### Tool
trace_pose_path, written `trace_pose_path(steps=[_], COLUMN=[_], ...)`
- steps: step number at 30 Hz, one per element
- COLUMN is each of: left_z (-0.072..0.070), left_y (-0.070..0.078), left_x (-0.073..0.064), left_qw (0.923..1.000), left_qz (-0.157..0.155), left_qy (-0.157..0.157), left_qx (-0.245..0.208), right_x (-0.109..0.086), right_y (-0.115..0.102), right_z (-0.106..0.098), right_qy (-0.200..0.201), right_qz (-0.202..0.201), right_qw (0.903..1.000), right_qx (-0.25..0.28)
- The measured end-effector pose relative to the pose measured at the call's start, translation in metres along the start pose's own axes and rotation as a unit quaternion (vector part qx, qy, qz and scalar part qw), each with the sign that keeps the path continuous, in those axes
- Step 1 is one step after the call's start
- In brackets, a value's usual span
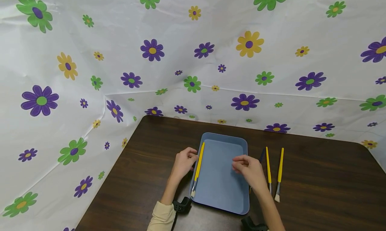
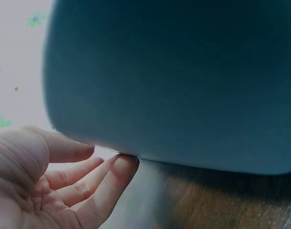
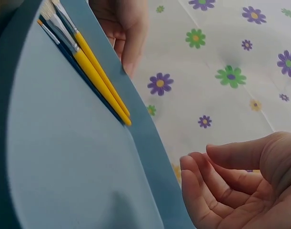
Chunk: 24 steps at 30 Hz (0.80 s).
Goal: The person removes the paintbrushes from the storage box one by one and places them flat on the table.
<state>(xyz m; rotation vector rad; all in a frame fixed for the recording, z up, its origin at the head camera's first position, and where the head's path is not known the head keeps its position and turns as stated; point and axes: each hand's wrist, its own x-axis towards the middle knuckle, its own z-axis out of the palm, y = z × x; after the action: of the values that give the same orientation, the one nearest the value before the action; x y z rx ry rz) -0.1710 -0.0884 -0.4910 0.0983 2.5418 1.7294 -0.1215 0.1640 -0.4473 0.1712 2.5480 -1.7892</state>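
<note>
My left hand [image 1: 184,162] is at the left rim of a blue-grey tray [image 1: 224,187]; its fingertips [image 2: 128,164] touch the outer edge, holding nothing. Along the tray's left wall lie two yellow-handled paintbrushes [image 1: 199,164], bristles toward me. A thin dark blue paintbrush [image 3: 81,68] shows beside them in the right wrist view. Over the tray's right side hovers my right hand [image 1: 248,169], fingers loosely bent, thumb near the fingertips, nothing between them. Right of that hand, a yellow paintbrush [image 1: 268,167] and a wider one [image 1: 280,164] rest on the table.
A dark blue paintbrush [image 1: 262,155] on the table is partly hidden behind my right hand. The dark brown wooden table [image 1: 325,184] extends to both sides. A white flowered sheet [image 1: 181,30] hangs behind the table and on the left.
</note>
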Motion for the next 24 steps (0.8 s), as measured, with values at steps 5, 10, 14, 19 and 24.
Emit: trace_pose_path(steps=[5, 10, 14, 19, 24], left_z=[0.0, 0.0, 0.0, -0.001, -0.001], left_y=[0.001, 0.001, 0.001, 0.002, 0.001], left_x=[0.0, 0.0, 0.0, 0.0, 0.0], left_qw=[1.0, 1.0, 0.9999, 0.9999, 0.9998], left_qz=[0.0, 0.006, 0.009, 0.008, 0.013], left_qy=[0.0, -0.001, 0.001, -0.002, -0.006], left_qx=[-0.001, 0.001, 0.007, 0.011, 0.012], right_x=[-0.001, -0.002, -0.002, -0.003, -0.004], right_y=[-0.003, -0.005, -0.005, -0.004, -0.003], right_z=[0.006, 0.012, 0.018, 0.026, 0.032], right_qy=[-0.002, -0.005, -0.011, -0.017, -0.026], right_qz=[0.0, 0.001, -0.005, -0.013, -0.021], right_qw=[0.9999, 0.9998, 0.9998, 0.9997, 0.9994], right_qx=[0.011, 0.019, 0.018, 0.012, 0.003])
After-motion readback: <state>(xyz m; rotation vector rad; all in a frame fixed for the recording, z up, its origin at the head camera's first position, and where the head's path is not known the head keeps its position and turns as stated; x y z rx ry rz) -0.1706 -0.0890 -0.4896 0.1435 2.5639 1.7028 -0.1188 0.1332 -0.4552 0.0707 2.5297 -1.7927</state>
